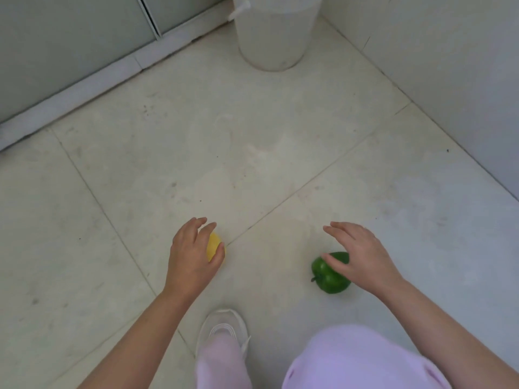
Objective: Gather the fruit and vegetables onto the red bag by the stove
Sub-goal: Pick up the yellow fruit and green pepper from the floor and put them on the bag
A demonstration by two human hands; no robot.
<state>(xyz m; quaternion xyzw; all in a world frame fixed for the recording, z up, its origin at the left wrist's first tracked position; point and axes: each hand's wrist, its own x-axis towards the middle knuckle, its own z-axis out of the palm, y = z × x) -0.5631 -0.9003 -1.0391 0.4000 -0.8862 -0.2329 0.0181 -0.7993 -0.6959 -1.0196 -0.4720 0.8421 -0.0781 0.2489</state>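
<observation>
Crouching on pale tiled floor (252, 136); left hand (191, 254) fingers clamping lemon (213, 244), right hand (362, 259) fingers spread over green pepper (327, 279).

A glossy, smooth-skinned green pepper (331, 275) and a matt yellow fruit (214, 245) lie on a floor (252, 153) of pale stone-like tiles, dull and scuffed with grey marks. Behind stands a smooth white plastic bucket (273, 32). Soft lilac cloth trousers (356, 360) meet a white mesh-fabric shoe (223, 327).
</observation>
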